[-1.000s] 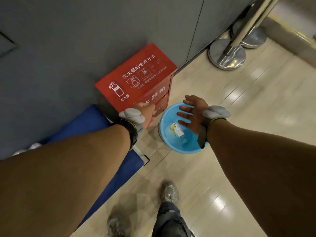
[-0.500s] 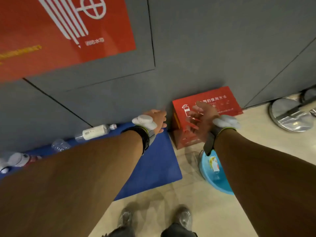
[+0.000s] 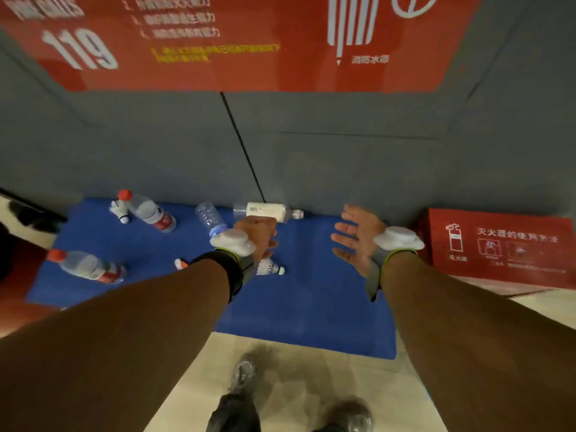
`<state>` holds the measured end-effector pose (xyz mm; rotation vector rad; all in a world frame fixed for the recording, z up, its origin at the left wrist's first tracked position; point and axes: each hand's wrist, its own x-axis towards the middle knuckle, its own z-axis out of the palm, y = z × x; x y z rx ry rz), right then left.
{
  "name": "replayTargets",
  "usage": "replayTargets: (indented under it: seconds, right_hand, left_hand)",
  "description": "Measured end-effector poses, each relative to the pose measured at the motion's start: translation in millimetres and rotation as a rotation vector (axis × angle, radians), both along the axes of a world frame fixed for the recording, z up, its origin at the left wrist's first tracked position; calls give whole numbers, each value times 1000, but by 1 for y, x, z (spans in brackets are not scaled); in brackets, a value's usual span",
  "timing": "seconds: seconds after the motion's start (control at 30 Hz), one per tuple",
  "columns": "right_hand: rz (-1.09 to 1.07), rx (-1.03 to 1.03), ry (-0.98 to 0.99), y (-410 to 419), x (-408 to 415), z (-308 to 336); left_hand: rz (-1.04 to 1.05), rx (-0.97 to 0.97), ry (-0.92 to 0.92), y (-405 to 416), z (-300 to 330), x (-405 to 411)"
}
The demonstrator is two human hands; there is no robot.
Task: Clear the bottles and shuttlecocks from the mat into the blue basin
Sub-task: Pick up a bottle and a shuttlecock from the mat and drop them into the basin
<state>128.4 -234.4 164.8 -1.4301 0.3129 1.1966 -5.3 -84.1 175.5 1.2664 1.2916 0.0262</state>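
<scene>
A blue mat (image 3: 311, 300) lies on the floor against a grey wall. On it lie a white-labelled bottle (image 3: 268, 211), a clear bottle with a blue cap (image 3: 210, 217), and two red-capped bottles (image 3: 149, 211) (image 3: 87, 266). Shuttlecocks rest at the far left (image 3: 120, 210), beside my left wrist (image 3: 180, 264) and under my left hand (image 3: 269, 267). My left hand (image 3: 260, 235) hovers just in front of the white-labelled bottle, fingers loosely curled, holding nothing. My right hand (image 3: 358, 241) is open with spread fingers above the mat's right part. The blue basin is out of view.
A red fire-extinguisher box (image 3: 498, 247) stands right of the mat against the wall. A red sign (image 3: 249, 42) covers the wall above. A dark object (image 3: 31, 216) sits at the mat's far-left corner. My shoes (image 3: 246, 374) stand on the pale floor before the mat.
The view has swung left from the basin to the mat. Both hands moved from over the basin to above the mat; the basin has left the frame.
</scene>
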Motion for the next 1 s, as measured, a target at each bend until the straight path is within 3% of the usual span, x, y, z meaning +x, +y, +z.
replayTargets:
  seconds: [0.3, 0.53, 0.6, 0.7, 0.8, 1.0]
  right_hand:
    - [193, 9, 5, 116, -90, -22]
    - [216, -79, -22, 160, -108, -48]
    - [264, -154, -117, 172, -109, -59]
    - [370, -283, -434, 179, -111, -91]
    - [606, -422, -700, 179, -112, -130]
    - [887, -575, -742, 191, -123, -184]
  left_hand:
    - [255, 92, 39, 99, -21, -109]
    - [287, 56, 81, 145, -54, -151]
    - [267, 40, 97, 159, -68, -158]
    - [250, 19, 116, 177, -95, -166]
    - [234, -14, 142, 193, -124, -176]
    - [207, -70, 209, 219, -177, -194]
